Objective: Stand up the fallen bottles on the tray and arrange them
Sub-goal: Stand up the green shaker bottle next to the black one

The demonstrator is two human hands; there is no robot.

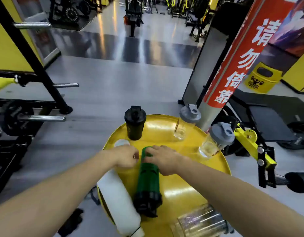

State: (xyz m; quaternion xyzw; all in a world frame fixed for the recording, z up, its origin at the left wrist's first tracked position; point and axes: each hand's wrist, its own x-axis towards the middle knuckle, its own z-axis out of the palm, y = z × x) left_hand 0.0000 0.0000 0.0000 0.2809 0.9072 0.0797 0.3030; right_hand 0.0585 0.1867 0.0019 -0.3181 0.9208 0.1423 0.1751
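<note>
Here both hands' grip clasps fallen bottles: left [126,156] white bottle [117,194], right [162,159] green bottle [148,178].

On my round tray [214,161], one shaker bottle [135,124] stands at eleven o'clock, two lidded shakers [186,123] [217,138] at one and two. Two bottles [118,197] [147,182] lie side by side around seven, another [200,221] lies at five.

Your open lane is the bare tray [173,127] centre between the upright black bottle [135,124] and clear bottles [185,124]. The lying white bottle [117,199] and green bottle [147,178] block the near left.
</note>
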